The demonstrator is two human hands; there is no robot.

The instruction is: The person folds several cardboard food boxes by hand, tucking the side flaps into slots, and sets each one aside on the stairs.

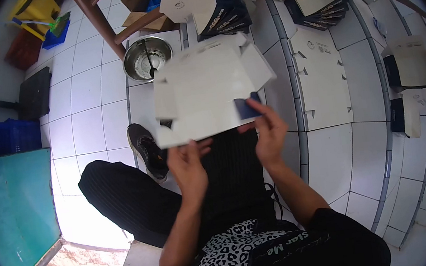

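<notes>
Teal board: lower left of the frame, beneath the blue crate (6, 138); the board (14, 205) shows as a flat panel
Black case: upper left, a dark case (34, 94) beside the crate on the tiled floor (82, 85)
Dustpan: upper left, blue dustpan (57, 39) with green broom bristles (60, 24) over it
Shoe: left of centre, dark shoe (143, 147) beside the metal bowl's lower side of the frame
Metal bowl: upper centre-left, round bowl (132, 63) with a dark-handled utensil (149, 56) standing in it
Left hand: centre, hand (188, 170) at the sheet's lower left edge, fingers slightly parted; whether they grip it cannot be told
Cardboard sheet: centre of the frame, white sheet (200, 92) raised above the lap, side flaps spread, a dark blue flap at its lower right corner
Box stack: upper centre, dark blue and white boxes (227, 9), nested with lids up
Right hand: right of centre, hand (269, 136) pinching the sheet's lower right corner, a finger on the blue flap
Flat cardboard: right of centre, notched white piece (324, 87) lying on the tiled step
Second stack: upper right, nested boxes (317, 11) above the flat piece
Single boxes: far right, two open boxes, one (412, 68) above the other (408, 117) in the frame
</notes>
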